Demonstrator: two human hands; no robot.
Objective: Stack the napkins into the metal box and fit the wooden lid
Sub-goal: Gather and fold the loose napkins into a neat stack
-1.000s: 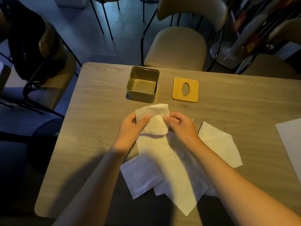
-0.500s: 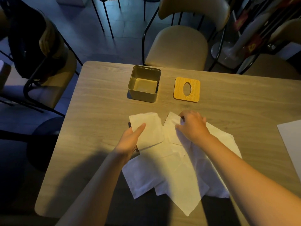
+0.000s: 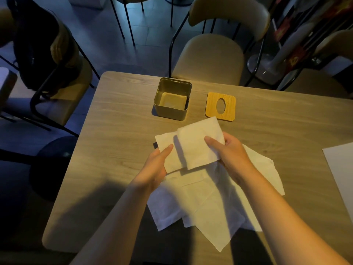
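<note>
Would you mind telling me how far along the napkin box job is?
Early. Nothing is done: the metal box is empty. In hand: the left hand and right hand each hold a folded napkin, overlapping. Left: the unfolded napkins on the table, and the wooden lid lying beside the box.

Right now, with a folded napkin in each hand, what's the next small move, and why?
Probably slide the right hand's folded napkin squarely onto the one in the left hand. They already overlap but sit askew, and the metal box is empty, with the wooden lid lying beside it.
</note>
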